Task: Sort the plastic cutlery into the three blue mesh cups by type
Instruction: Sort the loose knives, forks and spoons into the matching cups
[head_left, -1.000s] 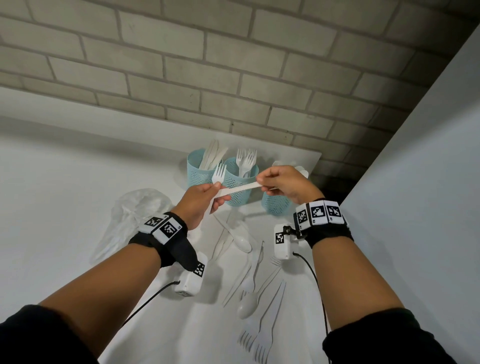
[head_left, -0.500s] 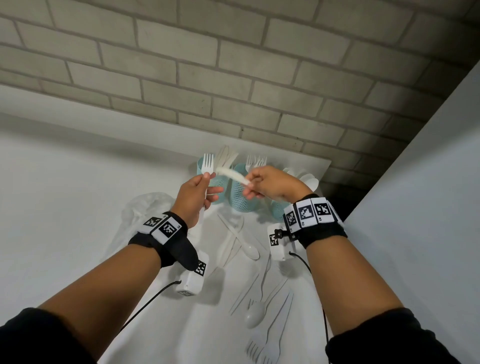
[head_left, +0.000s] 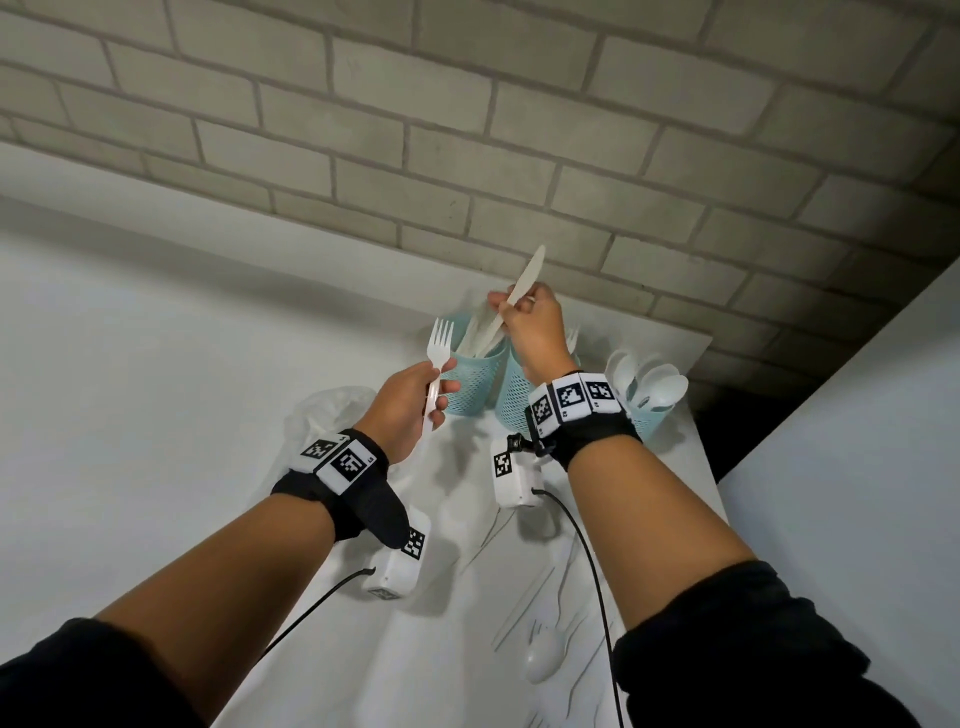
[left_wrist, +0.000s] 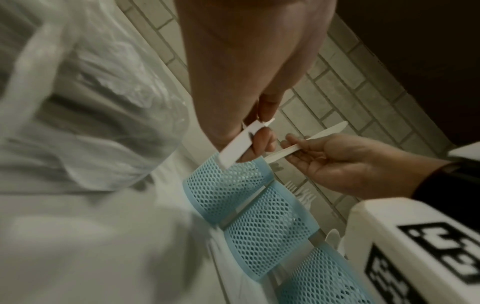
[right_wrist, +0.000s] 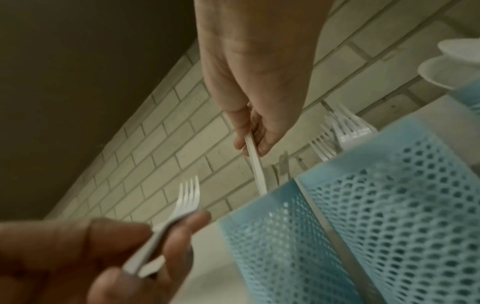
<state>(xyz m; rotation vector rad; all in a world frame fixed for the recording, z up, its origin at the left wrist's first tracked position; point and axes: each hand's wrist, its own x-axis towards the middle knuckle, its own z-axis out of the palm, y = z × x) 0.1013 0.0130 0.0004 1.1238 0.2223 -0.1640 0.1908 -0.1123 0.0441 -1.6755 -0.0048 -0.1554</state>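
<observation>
Right grip (head_left: 532, 325) pinching knife (head_left: 524, 283) mid-handle; left grip (head_left: 405, 408) curled round fork (head_left: 438, 353). Probably light, thin, slippery; best held mid-handle.

Right hand (right_wrist: 257, 92) pinches a white plastic knife (right_wrist: 255, 164) w/ its lower end at the rim of a blue mesh cup (right_wrist: 275, 246); left hand (right_wrist: 78, 257) (blurred, foreground) grips a fork (right_wrist: 185, 199).

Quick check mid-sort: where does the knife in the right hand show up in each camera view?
Head: knife upper centre, blade up, pinched by the right hand above the leftmost cup.
Left wrist: knife right of centre, slanting up-right.
Right wrist: knife centre, hanging below the fingers.
Shared landmark: the leftmost cup.
</observation>
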